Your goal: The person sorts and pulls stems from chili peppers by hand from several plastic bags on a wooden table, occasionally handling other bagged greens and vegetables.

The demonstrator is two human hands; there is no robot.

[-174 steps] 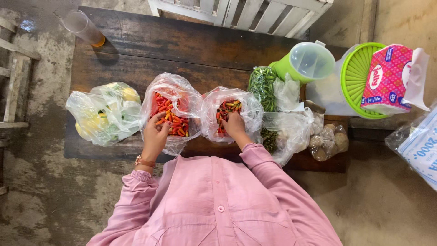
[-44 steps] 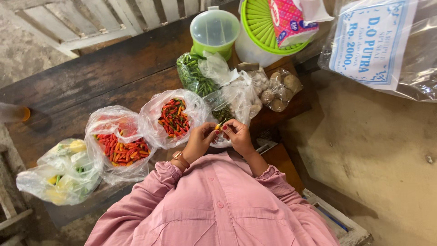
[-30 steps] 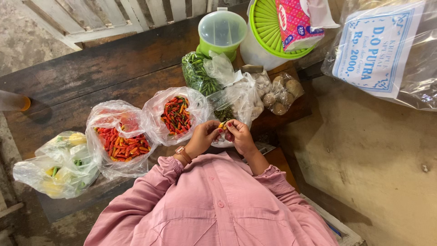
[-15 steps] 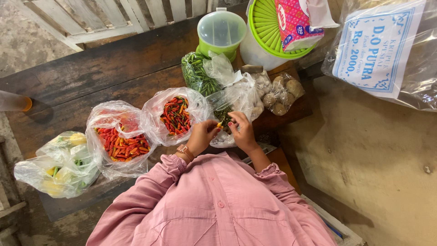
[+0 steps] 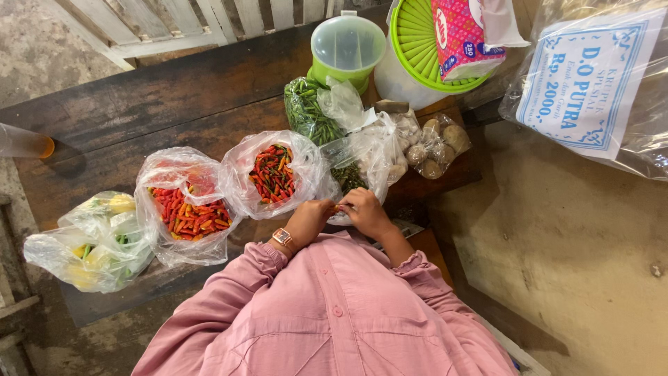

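Chili (image 5: 339, 207) pinched between both hands (image 5: 341, 212)

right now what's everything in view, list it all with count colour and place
chilli: one, red, pinched between both hands
bags of red and orange chillies: two, clear plastic, middle of the table
bag of yellow and green produce: one, clear, far left
bag of green chillies: one, clear, behind the hands
bag of pale bulbs: one, clear, right edge of the table
jug: one, green with clear lid, back
basket: one, green, back right
table: one, dark wood
watch: one, left wrist
left hand, right hand: close together at the table edge
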